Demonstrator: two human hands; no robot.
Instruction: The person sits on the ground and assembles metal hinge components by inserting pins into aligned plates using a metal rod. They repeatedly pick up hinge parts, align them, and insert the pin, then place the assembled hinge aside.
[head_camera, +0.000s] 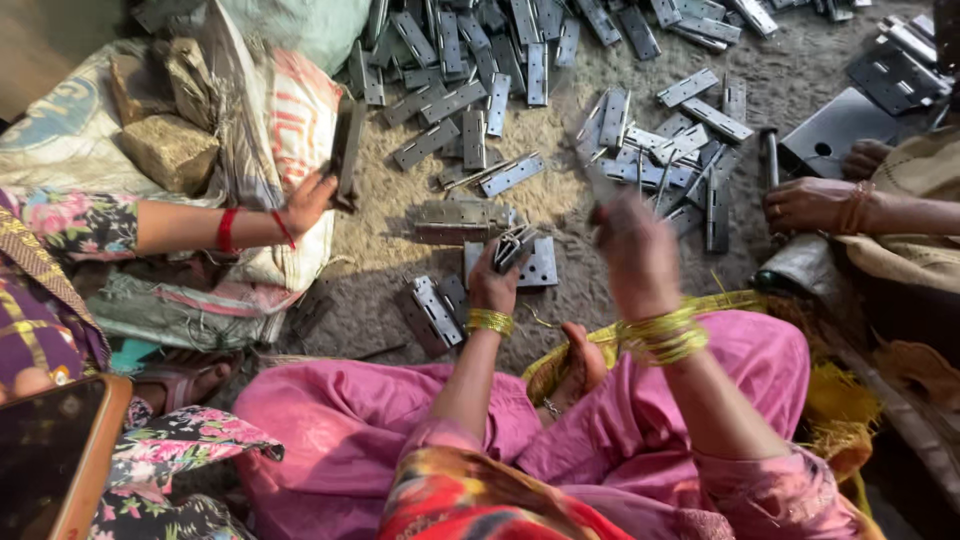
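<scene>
We have a single view, worn on the head and looking steeply down past our own knees to the sandy floor (390, 250). It sits close above our hands, facing forward toward the scattered metal hinges (470, 100), with co-workers entering at both side edges.

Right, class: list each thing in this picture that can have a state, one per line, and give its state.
Left hand: closed around a small folded grey metal hinge.
Right hand: raised, blurred, grip unclear.
Flat perforated grey metal plate: lying on the sandy ground.
Scattered grey metal hinges: mostly lying open and flat.
Co-worker's hand: gripping a dark metal piece.
</scene>
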